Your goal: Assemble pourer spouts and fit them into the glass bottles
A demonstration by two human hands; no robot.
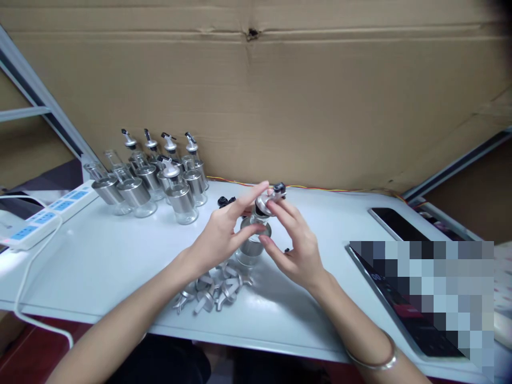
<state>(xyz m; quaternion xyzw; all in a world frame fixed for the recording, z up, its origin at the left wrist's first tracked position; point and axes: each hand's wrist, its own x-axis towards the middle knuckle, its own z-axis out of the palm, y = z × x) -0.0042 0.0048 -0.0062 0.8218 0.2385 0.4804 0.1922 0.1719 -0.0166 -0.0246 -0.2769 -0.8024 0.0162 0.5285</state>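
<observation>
Right between the two hands is a glass-and-steel oil bottle (249,246), roughly upright on the table (320,314), its long axis running up toward a silver pourer spout (264,207) with a black flip cap (279,189). The spout sits above the bottle's neck, offset a little toward the right hand (300,248), whose fingertips touch it while the thumb reaches toward the bottle's shoulder. The left hand (220,229) is nearer the neck, with its thumb across the front and its index finger stretched up beside the spout. Both grips are narrow around neck and spout, but I cannot tell whether either one truly clasps, or bears any weight.

Fingers cover most of the joint between spout and bottle, so how deeply the spout is seated stays hidden. Small black parts (226,201) behind the left hand are partly covered, and a black scrap (287,249) beside the right palm is too small to name. Nearer the person than the bottle, loose grey pourer pieces (224,287) overlap, hard to count. Far to the bottle's right, a flat dark device (384,304) is partly masked by pixelation.
</observation>
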